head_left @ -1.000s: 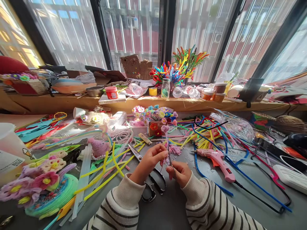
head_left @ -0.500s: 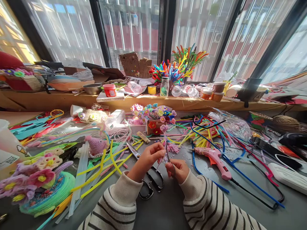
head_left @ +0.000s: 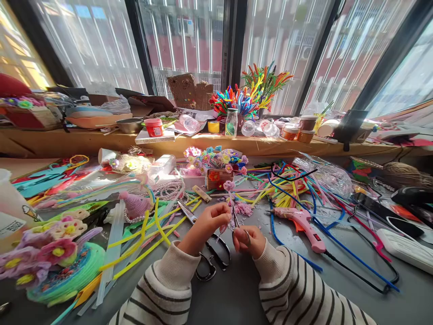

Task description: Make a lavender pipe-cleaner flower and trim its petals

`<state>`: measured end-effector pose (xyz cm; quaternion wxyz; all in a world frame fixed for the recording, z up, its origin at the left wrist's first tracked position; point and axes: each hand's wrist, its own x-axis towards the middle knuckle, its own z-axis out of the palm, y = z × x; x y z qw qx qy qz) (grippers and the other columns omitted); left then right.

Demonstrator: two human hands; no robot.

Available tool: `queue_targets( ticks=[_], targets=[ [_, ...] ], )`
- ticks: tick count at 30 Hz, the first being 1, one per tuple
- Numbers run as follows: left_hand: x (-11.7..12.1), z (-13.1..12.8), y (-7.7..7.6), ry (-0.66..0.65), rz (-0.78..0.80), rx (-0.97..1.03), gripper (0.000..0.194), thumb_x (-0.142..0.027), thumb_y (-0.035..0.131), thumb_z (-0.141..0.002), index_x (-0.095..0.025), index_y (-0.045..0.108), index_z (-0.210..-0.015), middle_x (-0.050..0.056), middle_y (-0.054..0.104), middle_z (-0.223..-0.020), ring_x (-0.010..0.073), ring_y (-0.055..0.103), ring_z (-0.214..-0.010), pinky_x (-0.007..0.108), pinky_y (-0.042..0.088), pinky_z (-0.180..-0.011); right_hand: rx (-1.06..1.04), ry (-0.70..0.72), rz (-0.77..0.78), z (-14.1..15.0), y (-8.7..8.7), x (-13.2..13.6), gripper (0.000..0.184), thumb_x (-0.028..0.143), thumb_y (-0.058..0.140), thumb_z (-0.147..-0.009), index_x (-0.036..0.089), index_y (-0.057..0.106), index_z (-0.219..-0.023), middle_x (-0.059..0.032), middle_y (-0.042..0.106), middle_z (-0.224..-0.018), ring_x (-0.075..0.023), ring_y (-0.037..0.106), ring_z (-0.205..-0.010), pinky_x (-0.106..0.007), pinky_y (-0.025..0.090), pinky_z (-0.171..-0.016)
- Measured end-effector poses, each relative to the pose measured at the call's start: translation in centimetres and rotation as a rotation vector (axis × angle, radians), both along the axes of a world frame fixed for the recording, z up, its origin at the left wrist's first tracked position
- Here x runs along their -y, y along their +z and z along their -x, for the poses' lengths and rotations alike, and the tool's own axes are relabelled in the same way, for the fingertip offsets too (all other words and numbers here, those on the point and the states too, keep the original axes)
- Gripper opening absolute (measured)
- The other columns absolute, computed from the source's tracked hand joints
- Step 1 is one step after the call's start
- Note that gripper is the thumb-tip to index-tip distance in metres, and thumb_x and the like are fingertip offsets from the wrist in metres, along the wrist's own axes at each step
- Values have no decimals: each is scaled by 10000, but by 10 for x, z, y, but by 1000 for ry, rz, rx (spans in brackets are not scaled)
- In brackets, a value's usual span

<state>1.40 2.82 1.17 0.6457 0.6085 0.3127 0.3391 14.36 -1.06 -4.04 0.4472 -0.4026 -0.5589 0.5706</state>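
In the middle of the view, my left hand (head_left: pixel 209 225) pinches the stem of a small pink fuzzy flower (head_left: pixel 229 186), which stands upright above the fingertips. My right hand (head_left: pixel 253 240) is closed around a small pair of scissors (head_left: pixel 235 216). Their narrow blades point up and lie right beside the flower's stem. Whether the blades touch the stem is too small to tell. Below my left wrist lies a larger pair of scissors (head_left: pixel 221 257) with black handles, partly covered by the hand. Just behind the hands is a clump of pink fuzz (head_left: pixel 244 208) with scattered trimmings.
A pink glue gun (head_left: pixel 301 221) lies to the right, its black cord trailing. Yellow pipe cleaners (head_left: pixel 145 230) and clear glue sticks (head_left: pixel 113 253) spread leftward, near a purple crocheted piece (head_left: pixel 136 205). A box of fuzzy flowers (head_left: pixel 216 179) stands behind; jars line the ledge (head_left: pixel 189 146).
The pink flower has shifted slightly left and down, and the small scissors have tilted a little. Both hands stay in nearly the same place.
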Motion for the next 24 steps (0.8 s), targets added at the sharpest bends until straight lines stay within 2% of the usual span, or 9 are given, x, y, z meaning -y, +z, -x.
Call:
queue_targets(
  ticks=[6,13,15,20,24],
  targets=[
    [0,-1,0,15,13,4,157,-249,510,-634,-153,412,-559,-62,387,-434,54,344,-412,197,260,-440,46,-44,26,0,1,0,532,652,435,-579,152,427,-396,79,243,-300,-31,220,-294,-211,131,-340],
    [-1,-3,2,55,2,-9,195,-312,520,-652,-143,450,-585,-44,428,-494,62,374,-458,202,300,-465,225,-107,-135,1,4,2,520,615,433,-626,149,442,-395,54,307,-365,-46,274,-379,-218,183,-395],
    [0,-3,3,53,5,13,184,-306,521,-651,-143,458,-591,-44,434,-491,63,376,-457,201,301,-462,180,-73,-137,1,4,2,526,626,419,-626,148,446,-407,58,303,-360,-41,266,-362,-213,177,-381],
    [1,-2,2,15,-7,16,160,-277,519,-654,-144,465,-582,-47,431,-475,62,377,-446,200,291,-461,-78,163,-27,3,0,1,587,708,340,-584,144,470,-486,82,283,-294,-27,216,-254,-191,154,-297],
    [1,-2,2,-12,-19,-14,158,-275,507,-667,-148,462,-586,-47,430,-465,67,384,-451,204,296,-479,-131,165,-5,4,-1,0,588,708,363,-566,135,477,-499,83,299,-293,-21,216,-244,-185,144,-285]
  ],
)
